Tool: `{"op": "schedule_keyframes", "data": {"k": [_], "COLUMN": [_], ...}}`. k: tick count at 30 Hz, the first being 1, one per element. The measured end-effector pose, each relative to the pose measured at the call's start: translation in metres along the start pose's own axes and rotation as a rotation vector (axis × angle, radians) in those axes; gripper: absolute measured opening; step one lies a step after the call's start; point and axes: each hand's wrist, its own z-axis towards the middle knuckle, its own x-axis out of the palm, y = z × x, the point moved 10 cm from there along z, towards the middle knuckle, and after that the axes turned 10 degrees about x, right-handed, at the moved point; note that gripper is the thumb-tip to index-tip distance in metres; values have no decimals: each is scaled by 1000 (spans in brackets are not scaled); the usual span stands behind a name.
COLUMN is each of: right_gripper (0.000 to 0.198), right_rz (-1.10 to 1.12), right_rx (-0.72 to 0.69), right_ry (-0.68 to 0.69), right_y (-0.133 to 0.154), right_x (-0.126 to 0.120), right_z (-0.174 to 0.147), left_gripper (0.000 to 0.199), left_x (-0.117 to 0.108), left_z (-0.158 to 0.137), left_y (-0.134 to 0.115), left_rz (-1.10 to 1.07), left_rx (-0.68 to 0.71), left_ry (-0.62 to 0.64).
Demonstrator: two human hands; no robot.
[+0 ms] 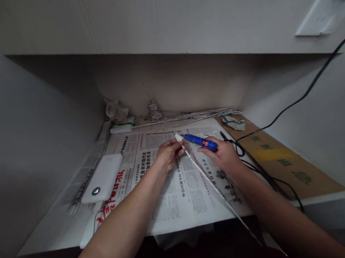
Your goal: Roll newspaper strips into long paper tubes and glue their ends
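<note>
My left hand [170, 152] pinches the upper end of a long, thin, rolled paper strip [206, 178], near a small white folded tip [178, 137]. From there the strip slants down to the right, past the front edge of the table. In my right hand [224, 154] is a blue glue gun [200, 140] with an orange-red part on its side. Its nozzle points left, close to the white tip; whether they touch I cannot tell. Newspaper sheets [167, 206] lie beneath both hands.
A white power bank [102, 179] lies at left. Along the back are a plastic bag [116, 110], a dark speckled cone-shaped object [154, 110] and several thin paper sticks [200, 114]. At right, a black cable [296, 100] crosses a brown cardboard sheet [301, 164] bearing a crumpled piece [234, 123].
</note>
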Motion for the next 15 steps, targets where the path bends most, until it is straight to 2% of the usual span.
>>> {"op": "schedule_keyframes", "data": {"k": [10,15], "right_gripper": [34,32], "right_rz": [-33,-5], "right_rx": [20,20], "right_ry": [74,20], "right_y": [-7,-4], "right_x": [10,3], "right_z": [-1,-3], "left_gripper": [12,18], "left_x": [1,0], "left_z": [-2,-2], "left_y": [-4,-5], "left_rz": [37,49], "left_rx": [33,45], "left_ry": [-9,-20]}}
